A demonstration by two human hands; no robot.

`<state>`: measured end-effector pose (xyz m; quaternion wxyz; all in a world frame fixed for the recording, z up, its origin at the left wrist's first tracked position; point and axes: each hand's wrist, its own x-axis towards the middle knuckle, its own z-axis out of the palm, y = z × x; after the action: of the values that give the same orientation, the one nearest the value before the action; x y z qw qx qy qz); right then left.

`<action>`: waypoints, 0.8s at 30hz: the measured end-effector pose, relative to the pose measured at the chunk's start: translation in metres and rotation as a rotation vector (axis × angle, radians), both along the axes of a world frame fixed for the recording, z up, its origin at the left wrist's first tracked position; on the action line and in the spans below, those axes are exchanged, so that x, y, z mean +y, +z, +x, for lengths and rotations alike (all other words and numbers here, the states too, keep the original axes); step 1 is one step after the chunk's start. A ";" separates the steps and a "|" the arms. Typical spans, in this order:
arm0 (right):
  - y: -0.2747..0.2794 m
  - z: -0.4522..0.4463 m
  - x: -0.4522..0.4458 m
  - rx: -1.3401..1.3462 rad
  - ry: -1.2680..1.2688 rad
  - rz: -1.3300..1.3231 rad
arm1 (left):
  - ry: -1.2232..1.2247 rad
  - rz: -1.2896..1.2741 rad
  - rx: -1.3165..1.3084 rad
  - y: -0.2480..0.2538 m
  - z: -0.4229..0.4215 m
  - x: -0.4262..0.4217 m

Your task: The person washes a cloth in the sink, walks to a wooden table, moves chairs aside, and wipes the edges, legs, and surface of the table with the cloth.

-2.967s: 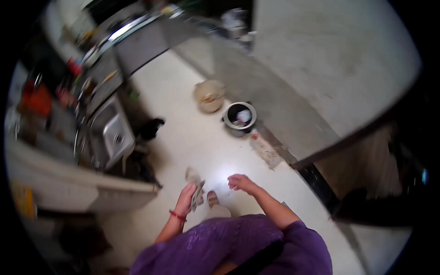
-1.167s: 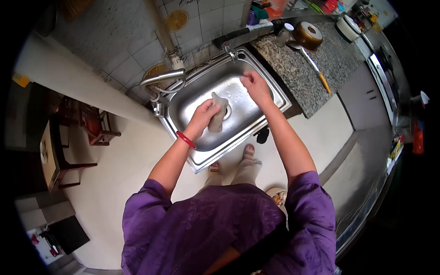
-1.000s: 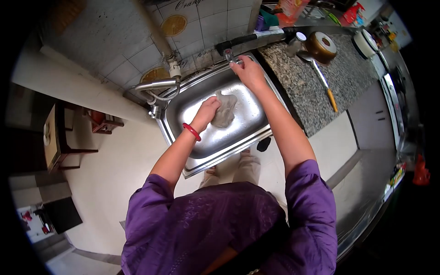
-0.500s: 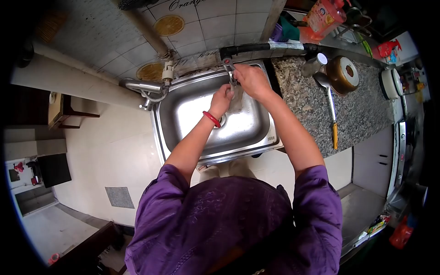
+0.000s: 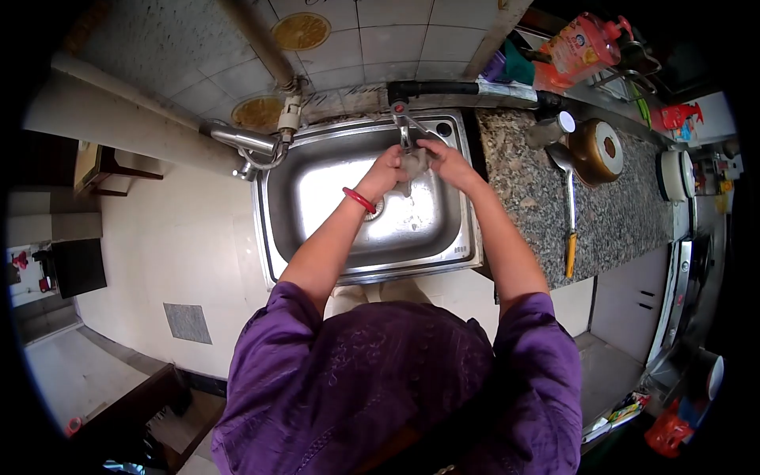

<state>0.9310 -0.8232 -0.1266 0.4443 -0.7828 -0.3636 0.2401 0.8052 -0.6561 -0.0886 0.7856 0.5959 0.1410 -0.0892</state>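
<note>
A small grey-beige cloth (image 5: 413,165) hangs under the tap (image 5: 402,127) at the back of the steel sink (image 5: 317,207). My left hand (image 5: 385,171), with a red bangle on its wrist, grips the cloth's left side. On the right side my right hand (image 5: 448,164) pinches the cloth's edge. Both hands are over the basin, close below the spout. Drops of water lie on the basin floor near the drain, which my left wrist partly covers.
Right of the sink, a granite counter (image 5: 530,202) holds a glass jar (image 5: 546,131), a brown pot (image 5: 598,152) and a ladle with a yellow handle (image 5: 571,255). A second faucet (image 5: 245,141) and a pipe stand at the left. A pink bottle (image 5: 582,47) is at the back right.
My right hand has gone from the tap handle down to the cloth. Earlier only my left hand held the cloth, lower in the basin; now both hold it under the spout.
</note>
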 end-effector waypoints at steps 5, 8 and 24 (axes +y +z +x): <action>0.018 -0.019 0.015 0.342 0.012 -0.253 | 0.056 0.090 -0.066 -0.051 -0.001 0.018; 0.012 -0.030 0.020 0.297 -0.150 -0.121 | 0.181 0.102 -0.029 -0.067 -0.009 0.024; -0.015 -0.110 0.062 -0.111 -0.126 -0.380 | 0.015 -3.708 0.336 -0.209 -0.014 -0.029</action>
<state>0.8206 -0.7612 -0.1414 0.2821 -0.8857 -0.2862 0.2326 0.7914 -0.6847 -0.2980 -0.3315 0.9286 0.0553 0.1575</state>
